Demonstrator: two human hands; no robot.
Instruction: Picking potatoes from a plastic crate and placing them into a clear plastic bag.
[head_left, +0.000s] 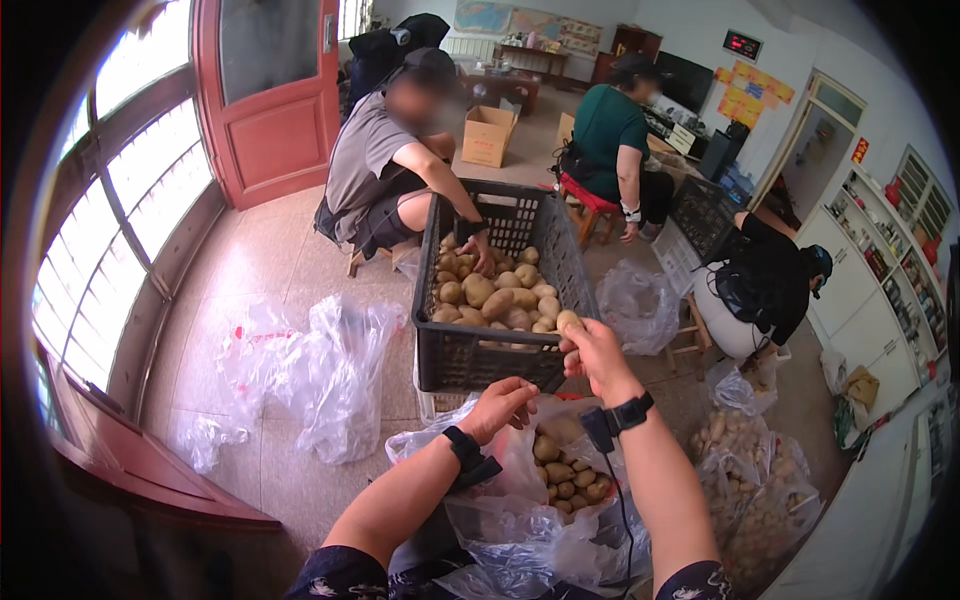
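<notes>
My right hand (596, 354) grips a small potato (569, 321) at the near right corner of a black plastic crate (487, 367). My left hand (501, 409) is just below the crate's near side, its fingers curled loosely, and nothing shows in them. Many potatoes (498, 304) lie inside the crate. Below my hands, an opened clear plastic bag (517, 525) holds more potatoes (559, 472). A person crouching at the crate's left side has a hand (477, 249) among the potatoes.
Crumpled plastic bags (345, 375) lie on the tiled floor at left, another (639, 307) right of the crate. Filled potato bags (757, 480) stand at lower right. Two more people sit on stools at right. A cardboard box (487, 136) stands behind.
</notes>
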